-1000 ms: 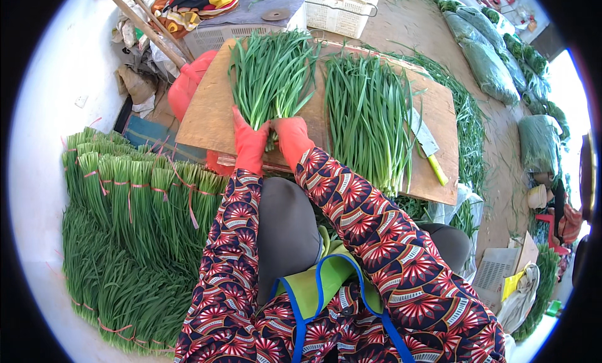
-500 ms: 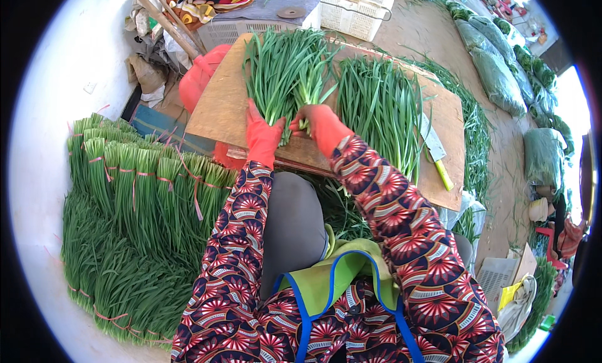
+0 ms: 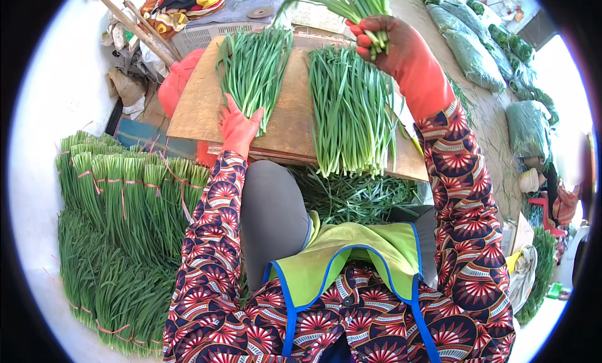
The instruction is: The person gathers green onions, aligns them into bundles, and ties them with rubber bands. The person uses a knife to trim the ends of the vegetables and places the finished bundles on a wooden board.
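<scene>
Both my hands wear orange-red rubber gloves. Raised above the far right of the wooden board (image 3: 194,115), my right hand (image 3: 401,49) is closed round a bunch of garlic chives (image 3: 367,2), cut ends showing below the fist. My left hand (image 3: 238,126) lies open against the pale lower ends of the left chive pile (image 3: 256,71), thumb apart from the fingers. A wider chive pile (image 3: 351,112) rests on the board to the right, its stems reaching over the near edge. The knife (image 3: 406,120) beside it is mostly hidden by my right forearm.
Tied chive bundles (image 3: 125,187) stand and lie stacked at my left by the white wall. Loose leaves (image 3: 351,194) fill the space below the board. A red plastic thing (image 3: 179,81) and wooden poles (image 3: 135,27) are at the far left; filled plastic bags (image 3: 467,46) line the right.
My right hand has lifted from the left pile, up and to the right, with a bunch of chives. My left hand stays at that pile, and the whole view has shifted slightly.
</scene>
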### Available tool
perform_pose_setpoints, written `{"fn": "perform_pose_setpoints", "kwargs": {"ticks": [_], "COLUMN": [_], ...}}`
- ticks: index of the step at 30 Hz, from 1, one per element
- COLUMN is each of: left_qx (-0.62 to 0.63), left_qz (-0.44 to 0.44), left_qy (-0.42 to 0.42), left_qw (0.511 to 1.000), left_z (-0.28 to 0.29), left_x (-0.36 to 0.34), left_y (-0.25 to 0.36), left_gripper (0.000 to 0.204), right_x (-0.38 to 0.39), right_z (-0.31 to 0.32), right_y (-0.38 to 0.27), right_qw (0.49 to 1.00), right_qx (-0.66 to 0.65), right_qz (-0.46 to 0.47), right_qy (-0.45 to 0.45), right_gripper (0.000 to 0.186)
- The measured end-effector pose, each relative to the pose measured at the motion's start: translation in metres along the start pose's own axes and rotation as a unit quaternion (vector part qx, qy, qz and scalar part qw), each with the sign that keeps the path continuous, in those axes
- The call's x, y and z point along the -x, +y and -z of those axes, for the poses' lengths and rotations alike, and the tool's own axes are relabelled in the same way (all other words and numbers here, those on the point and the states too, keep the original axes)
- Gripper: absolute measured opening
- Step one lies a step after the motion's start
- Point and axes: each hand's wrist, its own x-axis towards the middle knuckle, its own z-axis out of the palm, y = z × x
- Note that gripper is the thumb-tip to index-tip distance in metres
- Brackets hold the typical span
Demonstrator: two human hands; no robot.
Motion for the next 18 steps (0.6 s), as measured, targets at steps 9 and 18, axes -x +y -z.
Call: {"fn": "perform_pose_setpoints", "kwargs": {"ticks": [9,18], "left_qx": [0.351,0.218], "left_qz": [-0.012,-0.013], "left_qy": [-0.233,-0.299], "left_qw": [0.907,0.929], "left_z": [0.036,-0.046], "left_x": [0.057,0.075], "left_y": [0.137,0.18], "left_gripper": [0.107,0.122], "right_x": [0.065,0.094], "right_z": [0.047,0.059], "right_y": [0.192,0.234], "right_qw": [0.965,0.939], "right_qx": [-0.05,0.254], "right_qz": [-0.167,-0.151], "right_qy": [0.193,0.176], "right_gripper": [0.017,0.062]}}
